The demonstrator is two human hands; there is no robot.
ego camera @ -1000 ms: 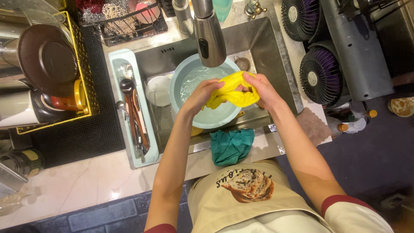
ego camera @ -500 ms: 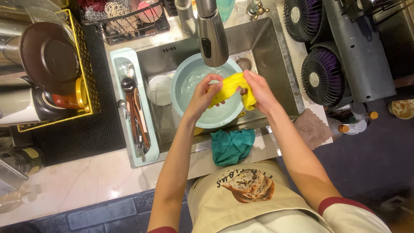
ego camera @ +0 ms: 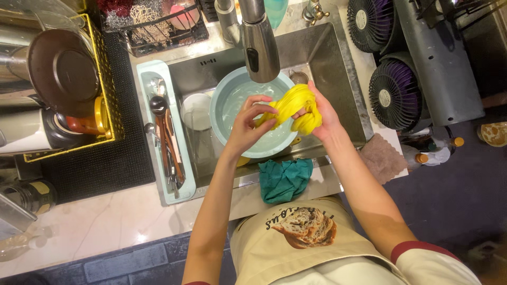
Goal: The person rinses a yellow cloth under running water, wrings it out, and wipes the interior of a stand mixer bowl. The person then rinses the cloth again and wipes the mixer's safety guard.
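Note:
Both of my hands hold a twisted yellow cloth (ego camera: 296, 105) over a pale blue basin (ego camera: 232, 100) that sits in the steel sink (ego camera: 322, 58). My left hand (ego camera: 248, 126) grips the cloth's left end with fingers curled around it. My right hand (ego camera: 323, 113) grips the bunched right end. The cloth is wrung into a tight rope between them. A grey pull-down tap head (ego camera: 259, 42) hangs just above the basin, behind the cloth.
A teal cloth (ego camera: 285, 179) lies on the sink's front edge. A pale tray with spoons and utensils (ego camera: 166, 137) flanks the sink's left side. A white cup (ego camera: 195, 111) stands beside the basin. Yellow rack with pots (ego camera: 58, 79) left; two fans (ego camera: 393, 92) right.
The yellow cloth has gone from a loose bundle to a tightly twisted rope, and my hands have moved slightly apart and to the right over the basin.

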